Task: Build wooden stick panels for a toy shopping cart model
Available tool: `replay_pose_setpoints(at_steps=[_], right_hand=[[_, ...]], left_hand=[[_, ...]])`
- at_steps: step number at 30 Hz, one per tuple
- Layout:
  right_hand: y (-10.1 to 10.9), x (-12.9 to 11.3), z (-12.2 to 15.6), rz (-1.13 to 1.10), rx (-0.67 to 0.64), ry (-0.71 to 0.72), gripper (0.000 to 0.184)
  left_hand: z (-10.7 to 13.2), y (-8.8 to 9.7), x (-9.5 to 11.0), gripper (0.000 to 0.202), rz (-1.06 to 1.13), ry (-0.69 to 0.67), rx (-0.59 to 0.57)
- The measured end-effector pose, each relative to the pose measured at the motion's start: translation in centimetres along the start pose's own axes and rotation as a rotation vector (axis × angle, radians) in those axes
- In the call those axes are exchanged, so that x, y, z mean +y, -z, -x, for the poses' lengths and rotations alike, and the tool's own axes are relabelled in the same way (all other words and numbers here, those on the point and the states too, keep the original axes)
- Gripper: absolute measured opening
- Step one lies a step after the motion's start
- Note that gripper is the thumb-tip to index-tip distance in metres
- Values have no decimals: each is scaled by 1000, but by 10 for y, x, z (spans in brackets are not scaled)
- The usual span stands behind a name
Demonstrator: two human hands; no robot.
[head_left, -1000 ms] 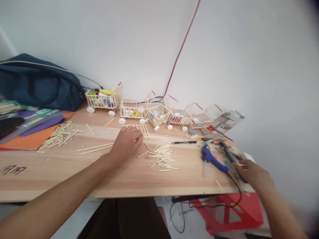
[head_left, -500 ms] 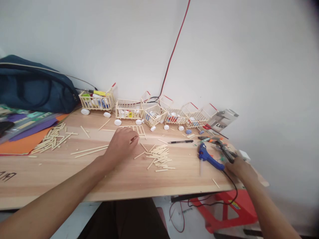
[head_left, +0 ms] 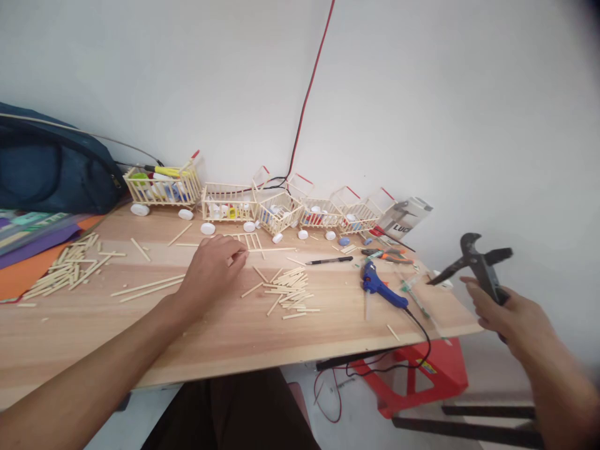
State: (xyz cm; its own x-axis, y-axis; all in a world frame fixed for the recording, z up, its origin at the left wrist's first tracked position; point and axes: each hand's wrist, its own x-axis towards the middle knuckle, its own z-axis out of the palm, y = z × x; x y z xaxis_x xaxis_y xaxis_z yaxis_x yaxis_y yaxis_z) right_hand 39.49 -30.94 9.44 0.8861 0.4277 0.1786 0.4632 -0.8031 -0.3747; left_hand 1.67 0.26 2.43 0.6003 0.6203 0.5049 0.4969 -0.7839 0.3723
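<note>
My left hand [head_left: 213, 265] rests low over the table, thumb and fingers closed at one end of a thin wooden stick [head_left: 274, 250] that points right. Just beyond it lies a small ladder-like frame of sticks [head_left: 250, 239], partly hidden by the hand. At the far right, my right hand [head_left: 515, 319] is raised off the table's right edge, wrapped around a dark plier-like cutter [head_left: 485, 269] with a hooked jaw. A pile of short sticks [head_left: 290, 289] lies right of my left hand. Two longer sticks [head_left: 150, 287] lie left of it.
Several small stick-built carts [head_left: 229, 203] with white or blue wheels line the wall. A blue glue gun [head_left: 382, 287], a black pen [head_left: 329, 260] and orange-handled pliers [head_left: 389, 254] lie at right. A blue bag [head_left: 51, 169] and another stick pile [head_left: 70, 269] are left. A red stool [head_left: 435, 375] stands below.
My right hand has lifted the dark cutter from beside the glue gun and moved right, past the table edge. My left hand stays by the frame, and a stick now shows at its fingertips.
</note>
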Motion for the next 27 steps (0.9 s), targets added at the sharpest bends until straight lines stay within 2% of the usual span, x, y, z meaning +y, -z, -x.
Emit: replay_pose_setpoints(at_steps=[2,3,6,9,11,15,18,22,25,27], right_hand=[[7,-14,18,-439,-231,27,61],[9,-23,27,-548,-328,16,62],[5,-54,47,-615,-567,10,65],[-4,-80,52,-587,-726,46,68],[-10,-93,50,-543,-755,75,68],[-21,-111,41,-405,-682,135,60],[-33,-120,33,-417,-672,228,55],[-57,-127,23,-569,-810,355,53],[-76,-127,21,-736,-943,338,51],[-86,-127,23,-793,-955,327,51]], left_hand=[[-1,1,0,20,8,5,-1],[-1,1,-1,20,12,7,0],[-1,2,-1,20,17,12,8],[-1,2,-2,21,18,20,11],[0,1,-3,22,21,24,10],[0,-1,-3,23,32,20,11],[0,0,-3,23,48,34,11],[-1,2,-1,22,116,55,5],[0,3,-2,21,201,100,8],[0,2,-3,21,292,145,14]])
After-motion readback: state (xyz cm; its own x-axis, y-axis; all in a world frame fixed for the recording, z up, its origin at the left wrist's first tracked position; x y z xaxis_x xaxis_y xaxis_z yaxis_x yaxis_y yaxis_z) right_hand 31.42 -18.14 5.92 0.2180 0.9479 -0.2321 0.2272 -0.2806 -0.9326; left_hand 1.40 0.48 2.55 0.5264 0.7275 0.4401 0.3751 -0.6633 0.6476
